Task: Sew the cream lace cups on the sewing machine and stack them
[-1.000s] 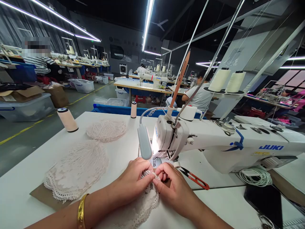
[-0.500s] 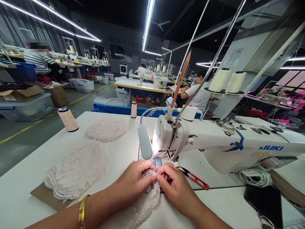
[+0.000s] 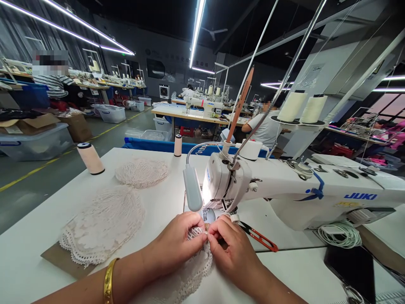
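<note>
My left hand (image 3: 182, 237) pinches the upper edge of a white lace piece (image 3: 193, 276), which hangs down over the table edge side toward me. Close beside it, my right hand (image 3: 233, 247) pinches the same lace edge, fingertips nearly touching the left ones. Both hands are just in front of the needle area of a white sewing machine (image 3: 272, 175), whose lit lamp (image 3: 193, 190) stands above them. On the left lie a large lace stack (image 3: 104, 223) on brown card (image 3: 65, 259) and a smaller lace stack (image 3: 142, 172).
Red-handled snips (image 3: 259, 237) lie right of my right hand. A black phone (image 3: 351, 270) and a coiled white cable (image 3: 340, 234) are farther right. Peach thread cones (image 3: 90, 158) (image 3: 177, 146) stand at the back. A person in a white shirt (image 3: 263, 128) sits beyond the machine.
My hands have shifted only slightly at the lace edge, and the lace below them has moved a little. Beyond the machine, the seated person's arm has moved.
</note>
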